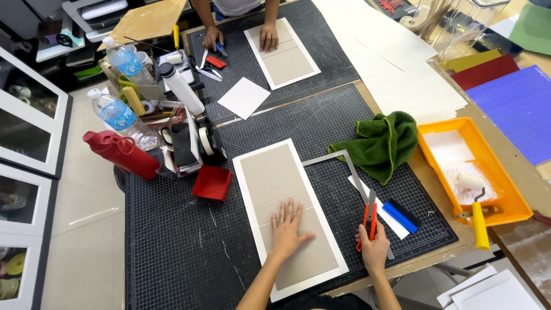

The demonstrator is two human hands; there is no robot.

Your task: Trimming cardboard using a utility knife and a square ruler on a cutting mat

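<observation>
Left hand [287, 229] flat on board [284, 204], near middle of surface [172, 258]. Right hand [373, 247] just right of it, closed around knife [369, 221]. Metal square [344, 161] touching board's right edge; cloth [384, 143] farther right, tray [442, 129] beyond, roller [473, 198] in it. Small dish [212, 182] left of board, bottles [120, 115] far left. Second board [282, 53] at far side under another person's hand [268, 37].

left hand [285, 229] lies flat on the grey board [285, 215]; right of the board, right hand [373, 245] holds a red knife [368, 221].
</observation>
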